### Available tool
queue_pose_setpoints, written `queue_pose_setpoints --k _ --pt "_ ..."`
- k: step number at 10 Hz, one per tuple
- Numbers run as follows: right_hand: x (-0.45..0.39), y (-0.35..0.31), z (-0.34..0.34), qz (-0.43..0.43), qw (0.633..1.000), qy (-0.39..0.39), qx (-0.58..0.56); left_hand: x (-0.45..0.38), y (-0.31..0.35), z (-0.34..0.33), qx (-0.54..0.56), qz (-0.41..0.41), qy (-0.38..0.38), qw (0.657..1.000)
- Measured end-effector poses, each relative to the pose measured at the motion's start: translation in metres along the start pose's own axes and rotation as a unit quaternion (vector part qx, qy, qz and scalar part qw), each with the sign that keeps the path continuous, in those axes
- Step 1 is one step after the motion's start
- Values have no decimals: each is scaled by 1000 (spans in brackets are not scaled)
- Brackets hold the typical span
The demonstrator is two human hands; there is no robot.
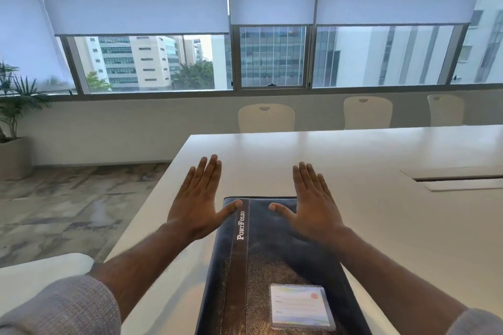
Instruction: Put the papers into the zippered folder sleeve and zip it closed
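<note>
A dark portfolio folder (275,261) lies closed on the white table (381,149), its long side running away from me. It has a brown strip lettered "PortFolio" and a clear label pocket near my end. My left hand (200,198) hovers flat and palm down over the folder's far left corner, fingers spread, thumb above the strip. My right hand (313,204) is held the same way over the far right corner. Neither hand holds anything. No loose papers are in sight.
A cable hatch (460,178) is set into the table at the right. Three white chairs (266,117) stand along the far side under the windows. A potted plant (13,117) is on the floor at the left. The table's left edge runs close to the folder.
</note>
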State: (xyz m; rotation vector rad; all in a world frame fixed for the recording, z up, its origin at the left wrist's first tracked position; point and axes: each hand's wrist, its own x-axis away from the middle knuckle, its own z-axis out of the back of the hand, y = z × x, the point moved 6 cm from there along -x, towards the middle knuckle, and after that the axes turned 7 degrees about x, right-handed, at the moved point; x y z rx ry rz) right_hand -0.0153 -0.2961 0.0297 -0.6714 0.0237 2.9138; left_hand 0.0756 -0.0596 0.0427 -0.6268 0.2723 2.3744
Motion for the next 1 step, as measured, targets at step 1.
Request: queue_pose_setpoints --k 1 --pt "-11 -1 27 -1 999 34 4 -11 2 28 -3 -4 36 999"
